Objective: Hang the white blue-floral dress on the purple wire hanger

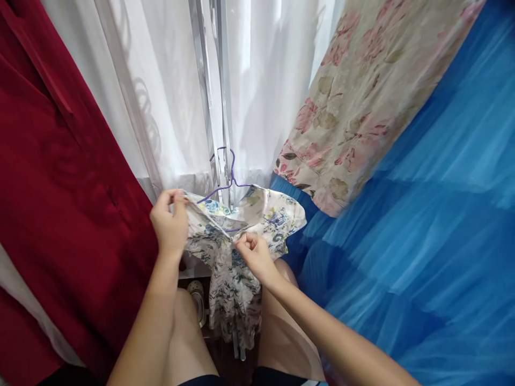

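A white dress with a blue and yellow floral print (277,214) hangs on a purple hanger (232,171) in front of me, its ruched lower part falling between my knees. My left hand (171,217) pinches the dress at its left shoulder, by the neckline edge. At the front middle of the neckline, my right hand (253,252) is closed on the fabric with fingertips together. The neckline edge runs taut between both hands. Part of the hanger is hidden inside the dress.
Dark red fabric (80,187) hangs at left and a white curtain (173,96) behind. Metal poles (219,80) stand at the centre. On the right hang a pink floral garment (341,118) and a blue tiered tulle skirt (422,241). A shoe (197,300) shows below.
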Tool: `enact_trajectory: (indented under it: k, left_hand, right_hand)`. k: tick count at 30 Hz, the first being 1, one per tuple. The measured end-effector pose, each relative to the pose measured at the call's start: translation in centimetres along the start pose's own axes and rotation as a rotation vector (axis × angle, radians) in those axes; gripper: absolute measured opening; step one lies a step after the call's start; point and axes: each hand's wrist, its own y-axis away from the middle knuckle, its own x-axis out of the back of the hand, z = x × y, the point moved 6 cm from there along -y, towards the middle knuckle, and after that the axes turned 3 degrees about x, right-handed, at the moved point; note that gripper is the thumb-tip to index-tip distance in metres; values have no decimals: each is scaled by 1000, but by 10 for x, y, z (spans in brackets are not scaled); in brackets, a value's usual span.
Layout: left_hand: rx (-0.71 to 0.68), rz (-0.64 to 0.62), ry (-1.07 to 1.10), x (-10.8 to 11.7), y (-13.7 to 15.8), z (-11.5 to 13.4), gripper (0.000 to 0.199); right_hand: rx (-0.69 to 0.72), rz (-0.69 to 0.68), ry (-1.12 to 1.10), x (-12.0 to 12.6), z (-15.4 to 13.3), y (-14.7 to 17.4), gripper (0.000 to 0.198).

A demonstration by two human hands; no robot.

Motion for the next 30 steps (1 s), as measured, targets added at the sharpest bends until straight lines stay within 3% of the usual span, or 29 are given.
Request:
enact_trajectory:
  k: [3,5,7,10,13,16,20,22,24,26,28,30]
  left_hand:
    - [138,57,15,24,-6,-60,29]
    - [290,46,-20,32,7,-103,31]
    - [401,-54,-75,29,31,-133,34]
    - [431,-331,-69,7,78,-147,28]
    - [420,-615,-4,-19,119,-134,30]
    - [395,-777,130,-36,139,-102,34]
    - [350,-878,337,-48,144,-44,31]
    - [344,-892,411,-49,147,-18,29]
    - [341,-901,445,-50,154,4,27]
    - [320,-913,447,-52,164,21,26]
    - [277,-922,415,-55,174,33,25]
    - [240,-924,349,-58,181,39,25]
  right_hand:
    - [-16,-45,-31,-2,3,19,26]
    - [-35,-74,-51,-6,2,29,24]
    - [-48,-98,-63,-7,2,34,21]
    - [-34,-78,-35,8,10,33,18]
    - [-13,58,68,47,34,30,20]
    - [-12,185,264,90,70,37,21]
    - [-142,119,545,112,113,58,20]
    - [-192,50,627,110,115,66,14]
    - [-151,23,656,102,97,70,3]
    - [-64,-57,601,86,68,70,23]
    - [-46,-273,424,61,44,73,32]
    - [-165,-521,181,35,34,82,26]
